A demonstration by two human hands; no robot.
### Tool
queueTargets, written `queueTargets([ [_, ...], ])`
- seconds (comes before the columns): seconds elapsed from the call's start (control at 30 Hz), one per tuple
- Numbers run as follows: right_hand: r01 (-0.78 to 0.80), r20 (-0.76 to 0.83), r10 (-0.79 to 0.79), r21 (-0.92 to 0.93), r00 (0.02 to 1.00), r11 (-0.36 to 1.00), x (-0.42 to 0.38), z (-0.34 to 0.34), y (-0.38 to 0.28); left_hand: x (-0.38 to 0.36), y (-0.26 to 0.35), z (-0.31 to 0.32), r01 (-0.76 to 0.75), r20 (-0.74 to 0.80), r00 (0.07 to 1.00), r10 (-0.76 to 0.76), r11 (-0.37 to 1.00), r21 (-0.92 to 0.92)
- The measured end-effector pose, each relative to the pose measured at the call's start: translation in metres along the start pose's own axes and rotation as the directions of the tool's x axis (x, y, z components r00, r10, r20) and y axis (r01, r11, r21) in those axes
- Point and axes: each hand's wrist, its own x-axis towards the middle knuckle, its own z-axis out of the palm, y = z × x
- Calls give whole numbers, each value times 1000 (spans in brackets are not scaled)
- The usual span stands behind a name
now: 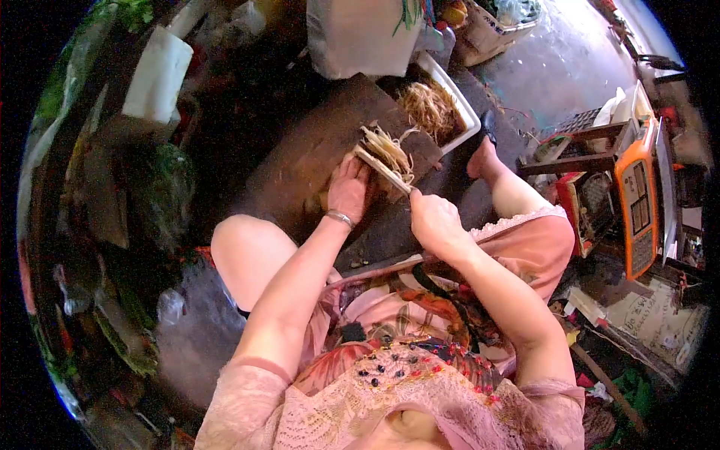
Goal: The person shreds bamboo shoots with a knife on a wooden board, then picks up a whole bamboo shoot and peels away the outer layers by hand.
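Observation:
My right hand [436, 223] is closed round the handle end of a knife [384, 170], whose pale blade slants up and left across a dark wooden board [300, 161]. Pale yellowish shreds [386, 148] are heaped along the far side of the blade; their exact kind is hard to tell. With its fingers stretched out, my left hand [349, 191] lies on the board by the blade's left end. What may be under the left palm is hidden. Just past the board is a white tray [466, 112] with more brownish-yellow shreds [427, 106] in it.
A whitish bin or bag [360, 45] stands behind the board. To the right are an orange scale [637, 202] and a wooden rack [577, 150]. A box [487, 34] sits at the upper right. Leafy greens and plastic bags [169, 195] crowd the dark left side.

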Motion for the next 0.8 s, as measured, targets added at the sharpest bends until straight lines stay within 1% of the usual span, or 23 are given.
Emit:
queueTargets([
  [0.03,4,-1,-4,13,1000,1000,4,1,0,-1,-1,1,-29,-18,999,30,998,49],
  [0.07,3,3,-3,17,1000,1000,10,3,-3,-2,1,2,-29,-13,999,30,998,49],
  [0.13,-9,-10,9,19,1000,1000,26,1,-18,0,4,-2,31,117,992,-45,992,124],
  [0.17,-64,13,63,56,998,996,40,8,-22,2,4,-5,30,114,992,-45,991,131],
  [0.23,-66,1,66,77,998,995,50,10,-28,2,4,-8,46,199,978,-59,997,69],
  [0.27,-72,-10,74,92,997,993,50,11,-28,0,4,-8,42,197,979,-55,997,68],
  [0.3,-45,-86,55,109,995,993,51,19,-20,0,4,-5,28,177,983,-42,996,84],
  [0.33,-42,-100,52,103,994,994,51,18,-14,4,5,-7,17,154,988,-33,994,103],
  [0.37,-75,-131,92,130,987,989,51,18,-9,5,6,-8,17,142,989,-33,994,107],
  [0.4,-109,-153,134,162,979,981,49,18,-5,4,8,-13,50,156,986,-59,997,62],
  [0.43,-5,-159,28,141,987,990,37,7,-3,3,9,-16,82,177,981,-83,997,16],
  [0.47,-9,-153,32,145,988,989,27,1,-4,-1,9,-15,82,185,979,-83,997,16],
  [0.53,3,-24,-2,52,1000,999,13,-9,-5,-3,7,-10,61,67,996,-61,998,9],
  [0.57,-12,37,11,38,999,999,6,-15,-7,-3,5,-7,64,68,996,-64,998,5],
  [0.63,-22,51,20,26,999,999,5,-5,-3,-3,5,-5,84,137,987,-85,996,10],
  [0.67,-27,59,26,16,998,1000,5,-2,-2,-3,5,-3,88,143,986,-89,996,9],
  [0.7,-28,67,26,20,997,999,8,0,-4,-2,6,-4,94,141,985,-100,994,51],
  [0.73,-41,30,40,39,999,998,14,1,-11,-1,6,-3,98,137,984,-110,991,93],
  [0.77,-52,-11,53,57,999,997,22,1,-17,0,4,-2,99,139,984,-111,991,96],
  [0.8,-49,-13,50,60,999,997,33,5,-20,1,2,-2,84,200,975,-102,992,97],
])
